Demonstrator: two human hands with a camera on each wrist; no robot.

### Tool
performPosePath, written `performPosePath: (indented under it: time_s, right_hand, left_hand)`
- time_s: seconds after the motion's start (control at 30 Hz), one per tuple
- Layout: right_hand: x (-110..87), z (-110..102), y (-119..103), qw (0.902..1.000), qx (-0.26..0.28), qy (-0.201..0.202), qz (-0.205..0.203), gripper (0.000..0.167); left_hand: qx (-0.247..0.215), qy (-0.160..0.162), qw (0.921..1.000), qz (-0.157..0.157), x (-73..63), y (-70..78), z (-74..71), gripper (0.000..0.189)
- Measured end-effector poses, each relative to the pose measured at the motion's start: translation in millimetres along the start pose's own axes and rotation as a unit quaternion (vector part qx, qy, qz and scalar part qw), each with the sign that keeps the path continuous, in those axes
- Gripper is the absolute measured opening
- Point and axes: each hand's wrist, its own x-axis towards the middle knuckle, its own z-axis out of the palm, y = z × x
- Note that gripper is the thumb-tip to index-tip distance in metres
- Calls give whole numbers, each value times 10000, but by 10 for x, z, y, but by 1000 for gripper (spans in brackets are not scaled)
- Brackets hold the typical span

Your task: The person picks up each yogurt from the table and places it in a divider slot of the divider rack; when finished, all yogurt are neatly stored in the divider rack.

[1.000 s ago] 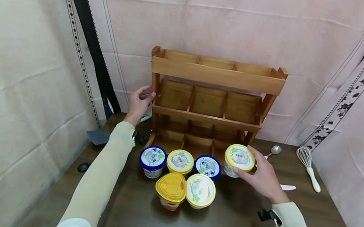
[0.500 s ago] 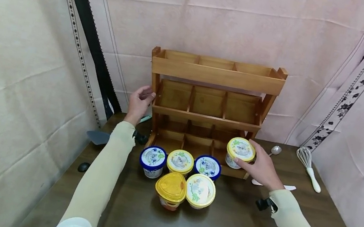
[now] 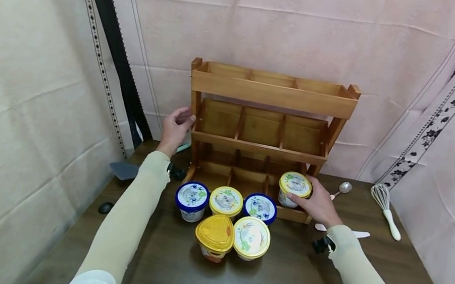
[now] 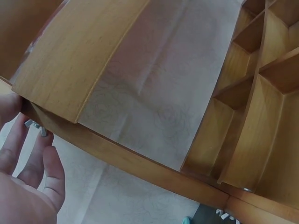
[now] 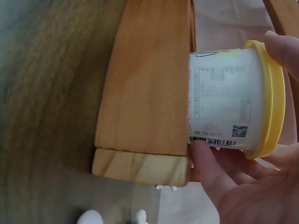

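My right hand (image 3: 320, 203) grips a white tub with a yellow lid (image 3: 295, 183), thumb and fingers spread around its side. It stands upright in the right compartment of the lowest tier of a wooden rack (image 3: 259, 148); in the right wrist view the front board (image 5: 145, 84) hides the tub's base. Up at the rack's left post, my left hand (image 3: 176, 128) touches the wood with loosely bent fingers, close to a wing nut (image 4: 36, 126). Several tubs stand before the rack, including blue-lidded ones (image 3: 193, 195) and a yellow heart-shaped lid (image 3: 215, 233).
A whisk (image 3: 387, 209), a spoon (image 3: 344, 187) and a white-handled utensil (image 3: 360, 234) lie on the table right of the rack. On the left are a grey spatula (image 3: 123, 171) and a dark rounded object (image 3: 105, 208). Cloth (image 3: 282, 30) hangs behind the rack.
My right hand has carried the yellow-lidded tub back and slightly left, from in front of the rack into its lowest right compartment. My left hand stays at the post.
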Motion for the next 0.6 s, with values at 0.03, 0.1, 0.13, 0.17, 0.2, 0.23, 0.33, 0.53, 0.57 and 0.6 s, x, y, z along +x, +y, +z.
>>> performPosePath:
  time_s: [0.03,0.1,0.13,0.17,0.2,0.23,0.33,0.53,0.57,0.6]
  right_hand:
    - [10,13,3,10000,-15,6,-9,112]
    - [23,30,8,9999,-115,16,-20,111]
    - [26,36,10,9998,-174,34,-28,109]
    - [26,39,10,9997,-223,44,-25,107]
    - [25,41,8,9996,-270,48,-36,105]
    - [24,42,4,9995,-311,48,-47,104]
    - [12,44,-11,9992,-388,40,-57,102]
    - [-24,67,-8,9992,-387,33,-89,103]
    - [-28,72,-6,9993,-363,36,-97,103]
    - [-26,78,5,9993,-356,41,-115,102]
  left_hand:
    - [-8,-6,10000,-11,1,3,-6,43]
    - [-10,-43,10000,-25,-2,20,-16,44]
    - [2,-60,10000,-27,-3,28,-20,44]
    - [5,-86,10000,-31,-7,37,-24,44]
    - [2,-96,9999,-30,-8,42,-27,45]
    - [0,-102,9999,-20,-14,49,-31,44]
    - [11,-105,9999,-2,-11,46,-38,45]
    - [-49,-210,9997,-60,13,36,-43,45]
    - [-68,-226,9997,-81,14,39,-49,45]
    - [-71,-229,9997,-93,13,45,-52,45]
